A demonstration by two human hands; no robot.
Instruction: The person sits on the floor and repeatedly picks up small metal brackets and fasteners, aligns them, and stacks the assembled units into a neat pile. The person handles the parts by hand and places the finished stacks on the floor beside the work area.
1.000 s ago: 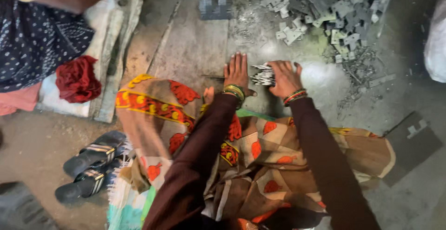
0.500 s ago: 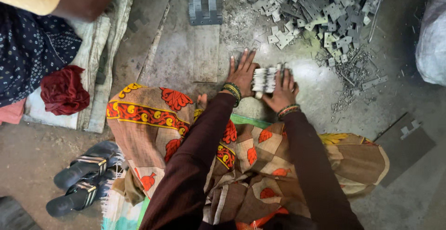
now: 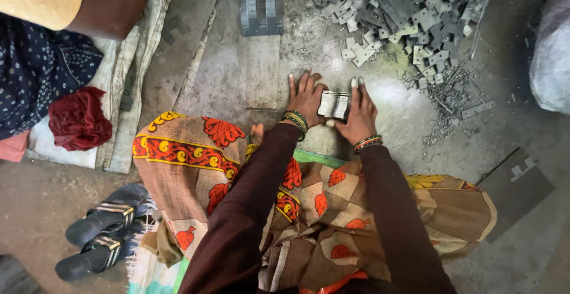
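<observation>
A stack of thin grey metal plates stands on edge on the concrete floor between my two hands. My left hand presses flat against the stack's left side, fingers spread and pointing away from me. My right hand pushes against the stack's right side with fingers extended. Both wrists wear bangles and dark brown sleeves. A patterned orange and brown cloth covers my lap below the hands.
A heap of loose grey metal stampings lies at the far right. Long stacked metal pieces lie at top centre. Another person's arm, a red cloth, black sandals and a dark plate surround me.
The view has shifted so the hands sit slightly lower. Both hands have closed in on the plates, squaring them into a tighter stack.
</observation>
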